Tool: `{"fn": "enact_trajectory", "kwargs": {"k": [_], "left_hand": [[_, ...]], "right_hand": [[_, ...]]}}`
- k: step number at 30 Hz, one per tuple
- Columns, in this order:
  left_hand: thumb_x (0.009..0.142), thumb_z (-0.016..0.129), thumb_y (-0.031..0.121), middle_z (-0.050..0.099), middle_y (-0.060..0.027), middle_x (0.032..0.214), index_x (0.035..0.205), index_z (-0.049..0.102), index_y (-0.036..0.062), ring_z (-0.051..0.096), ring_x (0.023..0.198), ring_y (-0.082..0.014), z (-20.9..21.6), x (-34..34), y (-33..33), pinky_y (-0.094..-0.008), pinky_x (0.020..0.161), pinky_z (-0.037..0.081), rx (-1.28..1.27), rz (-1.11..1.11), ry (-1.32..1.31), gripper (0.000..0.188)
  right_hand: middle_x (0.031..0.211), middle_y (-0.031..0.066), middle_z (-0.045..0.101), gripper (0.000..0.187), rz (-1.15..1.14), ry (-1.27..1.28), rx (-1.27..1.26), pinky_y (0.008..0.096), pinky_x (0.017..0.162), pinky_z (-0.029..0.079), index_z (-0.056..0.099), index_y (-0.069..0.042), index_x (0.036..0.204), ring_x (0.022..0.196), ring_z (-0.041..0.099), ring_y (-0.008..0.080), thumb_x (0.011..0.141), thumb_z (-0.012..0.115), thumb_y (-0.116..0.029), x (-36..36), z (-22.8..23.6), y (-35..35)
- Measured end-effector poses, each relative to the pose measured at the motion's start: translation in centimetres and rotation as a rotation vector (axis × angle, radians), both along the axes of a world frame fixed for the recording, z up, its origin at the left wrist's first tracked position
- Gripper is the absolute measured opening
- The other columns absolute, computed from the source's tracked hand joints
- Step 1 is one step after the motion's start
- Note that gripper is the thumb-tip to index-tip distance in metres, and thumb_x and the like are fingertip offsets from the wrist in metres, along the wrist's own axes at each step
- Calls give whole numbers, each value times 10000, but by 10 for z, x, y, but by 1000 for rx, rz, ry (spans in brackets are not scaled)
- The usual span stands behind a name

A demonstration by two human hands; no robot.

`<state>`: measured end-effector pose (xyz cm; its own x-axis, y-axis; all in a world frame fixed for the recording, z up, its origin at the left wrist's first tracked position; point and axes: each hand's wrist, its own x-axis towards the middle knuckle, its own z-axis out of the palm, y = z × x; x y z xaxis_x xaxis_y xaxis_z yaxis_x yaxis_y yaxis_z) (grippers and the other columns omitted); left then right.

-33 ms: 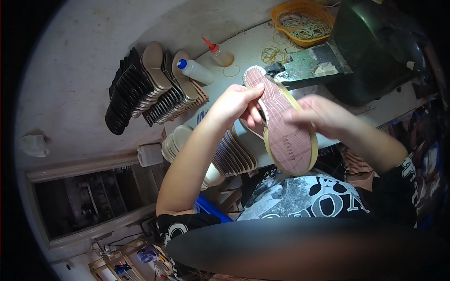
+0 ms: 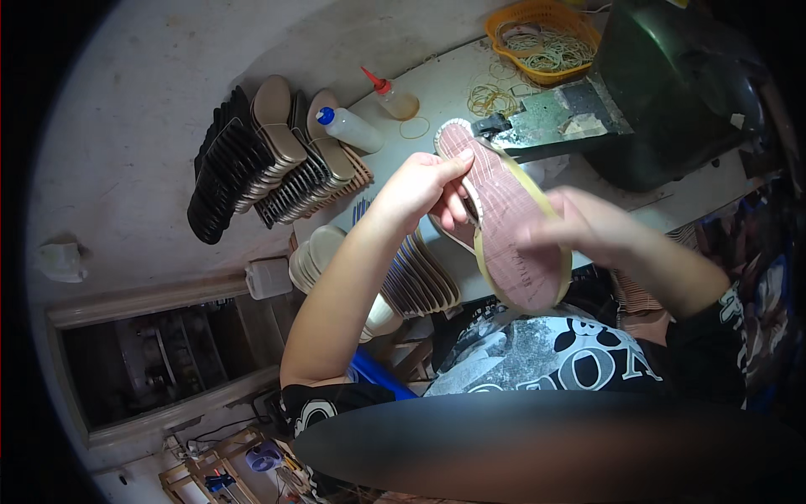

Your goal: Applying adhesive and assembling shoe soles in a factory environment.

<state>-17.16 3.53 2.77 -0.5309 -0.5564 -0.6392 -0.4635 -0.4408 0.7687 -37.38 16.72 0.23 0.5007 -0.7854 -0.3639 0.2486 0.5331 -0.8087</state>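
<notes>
A pink, line-patterned insole with a pale yellow rim and faint printed marks is held tilted in front of me. My left hand pinches it along its left edge, thumb on the pink face and fingers curled behind. Under that hand, part of a second pinkish sole piece shows. At the insole's right edge is my right hand, thumb over the pink face; motion blur smears its fingers. The narrow end lies close to a black fitting on a green metal machine arm; contact is unclear.
Banded stacks of dark and tan soles stand at the left. Beside them are a blue-capped bottle and a red-nozzle bottle. An orange basket of rubber bands sits at the back. More pale soles line the table's near edge.
My right hand has slid slightly toward me and to the right over the insole, covering more of the printed marks. My left hand stays about where it was.
</notes>
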Motion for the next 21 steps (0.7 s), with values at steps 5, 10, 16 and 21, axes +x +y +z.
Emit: {"fn": "enact_trajectory", "kwargs": {"k": [5,10,16,21], "left_hand": [[866,633,472,541,-45,498,605,582,38,468,379,-118,-1,1,-26,-228,386,357,-97,-85,-115,510],[837,605,577,524,-1,607,705,618,36,439,524,-85,-5,7,-46,-224,505,373,-489,-48,-233,556],[842,673,379,582,-61,943,1038,565,-15,537,808,-115,-19,19,-37,-224,743,443,-295,86,82,453],[777,735,111,624,-126,1051,1148,508,-73,608,998,-186,-20,12,-27,-312,923,472,7,116,361,472]], "right_hand": [[1102,127,638,428,-207,-142,104,304,895,470,573,65,1172,980,611,166,831,702,-159,20,-5,20],[1091,124,635,369,-360,-351,102,313,896,491,567,52,1171,970,623,170,863,663,-129,41,-8,-7],[1069,120,638,358,-445,-347,43,309,857,507,569,49,1166,938,631,164,869,655,-131,56,-25,-37],[1021,107,648,343,-521,-309,33,291,806,521,575,31,1165,912,637,151,890,628,-168,65,-21,-41]]}}
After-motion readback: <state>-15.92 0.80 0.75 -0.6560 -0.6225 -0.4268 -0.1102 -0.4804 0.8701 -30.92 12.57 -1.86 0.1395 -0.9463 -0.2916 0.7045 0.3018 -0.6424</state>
